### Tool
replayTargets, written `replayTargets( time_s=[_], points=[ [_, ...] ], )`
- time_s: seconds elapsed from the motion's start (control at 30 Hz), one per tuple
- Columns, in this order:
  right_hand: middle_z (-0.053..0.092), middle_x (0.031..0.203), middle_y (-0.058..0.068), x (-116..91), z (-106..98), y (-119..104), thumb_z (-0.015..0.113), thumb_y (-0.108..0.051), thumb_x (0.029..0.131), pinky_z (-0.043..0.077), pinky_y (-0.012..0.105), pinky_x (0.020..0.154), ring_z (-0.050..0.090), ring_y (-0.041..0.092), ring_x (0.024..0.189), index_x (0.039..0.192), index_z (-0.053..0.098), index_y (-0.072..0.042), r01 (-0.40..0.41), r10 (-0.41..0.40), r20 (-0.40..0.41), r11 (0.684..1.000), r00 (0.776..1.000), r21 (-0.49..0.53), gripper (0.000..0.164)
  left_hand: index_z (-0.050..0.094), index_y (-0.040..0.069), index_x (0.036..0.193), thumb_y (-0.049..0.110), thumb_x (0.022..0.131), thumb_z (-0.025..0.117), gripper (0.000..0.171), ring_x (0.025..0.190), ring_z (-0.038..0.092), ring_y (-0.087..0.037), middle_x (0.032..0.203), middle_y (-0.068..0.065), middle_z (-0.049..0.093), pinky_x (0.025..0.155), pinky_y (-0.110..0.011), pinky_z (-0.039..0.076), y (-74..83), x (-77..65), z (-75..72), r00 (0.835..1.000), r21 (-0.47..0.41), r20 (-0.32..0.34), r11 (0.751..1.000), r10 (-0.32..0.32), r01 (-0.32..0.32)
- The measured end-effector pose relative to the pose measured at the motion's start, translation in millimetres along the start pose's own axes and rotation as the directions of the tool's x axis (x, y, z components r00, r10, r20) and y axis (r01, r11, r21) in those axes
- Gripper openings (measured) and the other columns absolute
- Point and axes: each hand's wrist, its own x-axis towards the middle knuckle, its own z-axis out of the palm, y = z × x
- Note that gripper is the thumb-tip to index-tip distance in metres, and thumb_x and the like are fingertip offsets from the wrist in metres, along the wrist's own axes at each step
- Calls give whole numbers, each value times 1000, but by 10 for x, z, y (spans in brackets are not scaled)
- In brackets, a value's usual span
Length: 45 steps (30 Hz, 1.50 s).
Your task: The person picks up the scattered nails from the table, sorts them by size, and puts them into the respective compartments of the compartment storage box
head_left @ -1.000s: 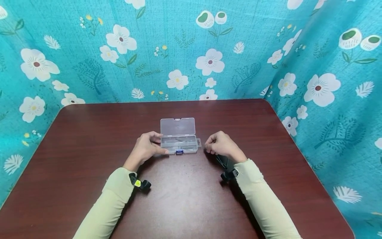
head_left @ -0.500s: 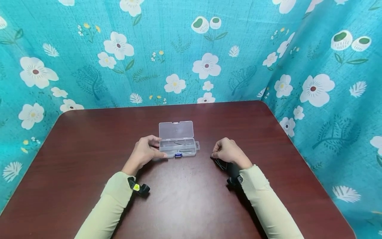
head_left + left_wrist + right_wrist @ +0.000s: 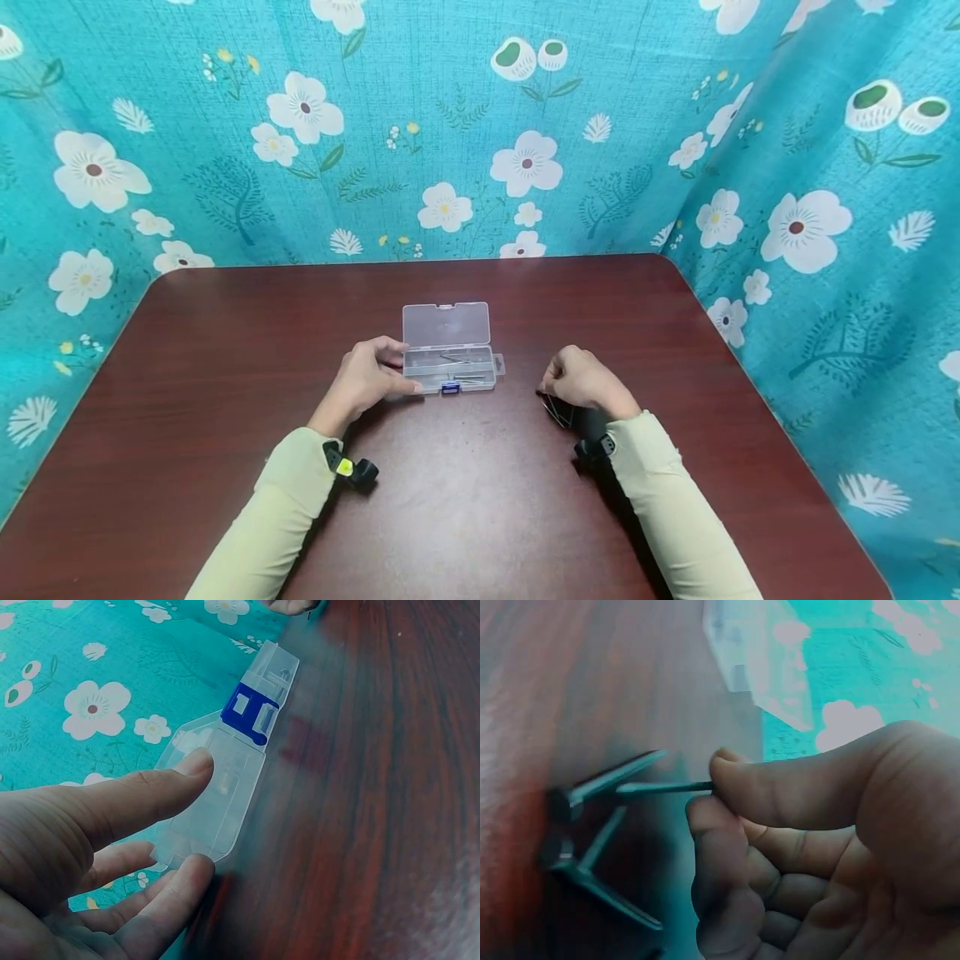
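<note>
"Teal floral curtain [image 3: 420, 75] behind everything, then a red-brown wood-grain tabletop [image 3: 225, 350]. What stands on it?"

"A clear plastic compartment box [image 3: 240, 776] near the middle, its lid [image 3: 446, 325] hinged back. It looks light and slick, so I'd expect it to slide at a nudge; the end walls seem the sensible grip."

"Is anyone steadying it?"

"The left hand [image 3: 365, 379] holds its left end, thumb at the front wall, fingers round towards the back. The right hand [image 3: 588, 383] is apart from the box, off to its right and low over the tabletop, thumb and forefinger pinched together."

"And the blue latch [image 3: 250, 712]?"

"On the front wall. Thin plastic, I'd guess, so better not pressed hard."

"What's in that pinch?"

"One slim metal nail [image 3: 664, 787], held by its end; fingertips cover that end, so I can't tell whether it's the head. Loose nails [image 3: 619, 900] lie beside it on the tabletop, and thin metal pieces [image 3: 471, 379], probably nails too, lie in the front and back compartments."

"How would they handle?"

"Stiff, light, hardly fragile, though smooth shanks may roll between fingertips. I'd pinch just below the flat head, clear of the point."
</note>
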Motion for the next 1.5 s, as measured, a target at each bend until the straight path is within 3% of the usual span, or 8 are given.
replayTargets(
  time_s=[0.1, 0.23, 0.4, 0.57, 0.9, 1.13, 1.5],
  points=[
    [73, 89, 0, 6, -52, 15, 62, -4, 92, 38, 29, 55, 42, 11, 55, 80, 75, -8, 10, -10, 8, 998, 1000, 54, 19, 67, 9, 126, 16, 64, 98, 70, 91, 68, -24, 114, -13, 66, 70, -34, 57, -2, -10, -3, 1000, -2, -1, 1000, -5, 5],
    [69, 80, 6, 11, -93, 19, 61, -2, 93, 42, 30, 57, 52, 15, 62, 86, 74, -2, 6, -7, 7, 984, 1000, 176, 15, 66, 8, 127, 16, 64, 98, 70, 90, 68, -23, 115, -14, 65, 69, -34, 57, -5, -18, -1, 1000, -13, 4, 1000, -13, 13],
    [65, 75, 8, 56, -77, 0, 62, -1, 90, 50, 34, 61, 60, 23, 68, 86, 68, -1, 28, -18, -34, 951, 999, 309, 8, 66, 9, 127, 15, 65, 97, 69, 90, 68, -23, 116, -14, 65, 69, -35, 57, 6, -11, 4, 1000, -20, 7, 1000, -5, 5],
    [69, 79, 11, 123, -23, -69, 63, -1, 91, 55, 38, 65, 64, 25, 71, 98, 70, 6, 43, -25, -47, 900, 999, 434, 12, 66, 9, 126, 16, 64, 98, 70, 91, 69, -24, 115, -13, 66, 70, -35, 57, 6, 7, -1, 1000, -9, 10, 1000, -5, 5],
    [72, 86, 21, 216, 44, -229, 64, 4, 92, 58, 33, 64, 67, 26, 70, 99, 72, 10, 14, -29, 20, 837, 999, 547, 13, 67, 10, 127, 16, 65, 98, 70, 93, 69, -24, 116, -12, 66, 71, -36, 57, 4, 13, -8, 1000, -23, 15, 1000, -11, 12],
    [71, 84, 21, 257, 110, -307, 63, 5, 93, 58, 33, 64, 68, 29, 71, 100, 70, 13, 21, -50, 37, 832, 998, 554, 13, 67, 11, 126, 15, 64, 98, 69, 91, 68, -24, 115, -12, 65, 70, -35, 57, 17, 3, -9, 1000, -32, 10, 999, -22, 22],
    [71, 82, 17, 353, 176, -550, 63, 3, 92, 57, 34, 62, 66, 28, 69, 98, 73, 10, 59, -81, 26, 875, 996, 481, 14, 68, 9, 125, 16, 63, 99, 69, 93, 66, -26, 110, -13, 66, 69, -34, 56, 70, 20, -25, 1000, 25, 1, 1000, -13, 13]
  ],
)
